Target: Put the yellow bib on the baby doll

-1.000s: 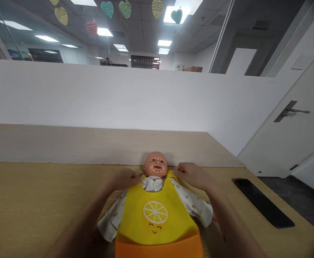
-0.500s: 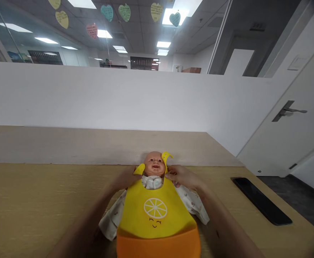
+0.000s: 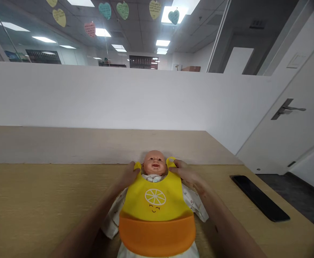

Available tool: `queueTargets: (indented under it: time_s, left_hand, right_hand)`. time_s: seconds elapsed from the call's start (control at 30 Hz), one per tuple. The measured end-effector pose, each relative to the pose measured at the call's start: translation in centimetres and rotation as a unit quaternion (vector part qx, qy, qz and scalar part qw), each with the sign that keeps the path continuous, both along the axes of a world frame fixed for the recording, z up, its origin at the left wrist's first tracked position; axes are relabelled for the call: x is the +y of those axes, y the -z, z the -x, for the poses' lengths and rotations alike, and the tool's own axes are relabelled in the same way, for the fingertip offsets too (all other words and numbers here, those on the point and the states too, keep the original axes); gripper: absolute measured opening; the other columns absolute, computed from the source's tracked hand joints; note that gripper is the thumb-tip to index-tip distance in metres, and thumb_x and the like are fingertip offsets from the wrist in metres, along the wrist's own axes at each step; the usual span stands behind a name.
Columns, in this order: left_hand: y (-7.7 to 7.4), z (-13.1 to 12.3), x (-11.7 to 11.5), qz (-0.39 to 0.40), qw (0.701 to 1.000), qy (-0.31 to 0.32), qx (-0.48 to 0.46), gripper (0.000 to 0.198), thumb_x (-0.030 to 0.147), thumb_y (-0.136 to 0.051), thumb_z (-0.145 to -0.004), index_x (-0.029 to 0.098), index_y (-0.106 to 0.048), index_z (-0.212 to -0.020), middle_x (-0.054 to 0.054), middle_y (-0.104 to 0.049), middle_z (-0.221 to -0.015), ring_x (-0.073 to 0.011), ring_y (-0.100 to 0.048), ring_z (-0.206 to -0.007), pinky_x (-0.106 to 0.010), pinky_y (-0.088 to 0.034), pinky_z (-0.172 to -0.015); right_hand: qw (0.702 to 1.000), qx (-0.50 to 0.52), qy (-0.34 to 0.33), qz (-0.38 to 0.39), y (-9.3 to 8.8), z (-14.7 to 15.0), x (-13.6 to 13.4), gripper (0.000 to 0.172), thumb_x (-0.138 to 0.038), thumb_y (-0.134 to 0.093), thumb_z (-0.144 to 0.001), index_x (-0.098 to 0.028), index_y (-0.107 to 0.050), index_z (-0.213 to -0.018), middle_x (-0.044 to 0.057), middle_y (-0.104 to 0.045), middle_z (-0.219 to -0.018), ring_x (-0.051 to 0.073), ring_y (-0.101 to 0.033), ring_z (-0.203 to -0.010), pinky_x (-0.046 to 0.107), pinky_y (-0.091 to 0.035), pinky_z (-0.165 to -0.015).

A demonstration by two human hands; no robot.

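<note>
A baby doll (image 3: 154, 165) in a white printed onesie lies on its back on a wooden desk (image 3: 38, 200), its head toward the far side. A yellow silicone bib (image 3: 155, 197) with a lemon-slice face and an orange catch pocket (image 3: 157, 229) covers its chest. My left hand (image 3: 128, 175) pinches the bib's left neck strap beside the doll's head. My right hand (image 3: 185, 172) holds the right strap on the other side. The strap ends curve around the neck, and my fingers hide where they meet the doll.
A black smartphone (image 3: 260, 198) lies face down on the desk to the right. A white partition (image 3: 119, 100) rises behind the desk. A white door with a lever handle (image 3: 288, 109) stands at the right, and paper hearts hang from the ceiling.
The bib has slid up the doll's body, and its straps have come down from beside the head to around the neck. More of the orange pocket and the onesie's lower part now show.
</note>
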State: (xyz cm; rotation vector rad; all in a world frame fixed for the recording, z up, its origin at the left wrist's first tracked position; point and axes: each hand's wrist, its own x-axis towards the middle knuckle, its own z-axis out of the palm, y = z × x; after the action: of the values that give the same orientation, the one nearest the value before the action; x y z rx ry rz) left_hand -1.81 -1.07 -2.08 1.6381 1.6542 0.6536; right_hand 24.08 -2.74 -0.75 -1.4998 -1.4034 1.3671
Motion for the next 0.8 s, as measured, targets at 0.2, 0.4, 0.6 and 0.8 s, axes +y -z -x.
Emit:
queueTargets:
  time_s: [0.2, 0.4, 0.6, 0.8]
  left_hand:
    - [0.6, 0.1, -0.2, 0.076, 0.991, 0.027, -0.107, 0.017, 0.026, -0.049, -0.084, 0.014, -0.058, -0.092, 0.000, -0.059, -0.071, -0.0143, -0.055, -0.064, -0.023, -0.038, -0.057]
    - [1.7, 0.8, 0.3, 0.064, 0.996, 0.007, -0.055, 0.043, 0.027, -0.060, -0.074, 0.011, -0.057, -0.114, -0.003, -0.066, -0.076, -0.0182, -0.060, -0.067, -0.025, -0.039, -0.057]
    - [2.9, 0.7, 0.8, 0.031, 0.997, 0.053, -0.048, 0.050, 0.022, -0.060, -0.069, 0.016, -0.060, -0.118, -0.005, -0.071, -0.092, -0.0210, -0.064, -0.080, -0.026, -0.044, -0.064]
    - [2.8, -0.1, 0.8, 0.033, 0.982, 0.148, -0.114, 0.038, 0.015, -0.052, -0.065, 0.016, -0.070, -0.099, -0.004, -0.072, -0.085, -0.0205, -0.064, -0.078, -0.027, -0.045, -0.068]
  right_hand:
    - [0.991, -0.131, 0.011, -0.023, 1.0, -0.2, 0.4, 0.027, -0.024, -0.056, -0.071, -0.017, -0.055, -0.097, 0.002, -0.063, -0.076, 0.012, -0.055, -0.058, 0.021, -0.036, -0.049]
    - [0.983, -0.185, 0.014, -0.003, 3.2, -0.6, 1.6, 0.051, -0.019, -0.054, -0.067, -0.016, -0.053, -0.118, 0.005, -0.065, -0.081, 0.015, -0.058, -0.059, 0.022, -0.034, -0.048]
    - [0.993, -0.096, -0.025, -0.058, 4.7, -0.4, 1.9, 0.077, -0.013, -0.056, -0.062, -0.021, -0.040, -0.137, 0.005, -0.068, -0.105, 0.015, -0.064, -0.074, 0.021, -0.042, -0.058]
    - [0.986, -0.145, -0.049, -0.064, 4.3, 0.9, 1.7, 0.042, -0.013, -0.047, -0.069, -0.015, -0.065, -0.108, 0.008, -0.070, -0.102, 0.019, -0.064, -0.091, 0.024, -0.046, -0.074]
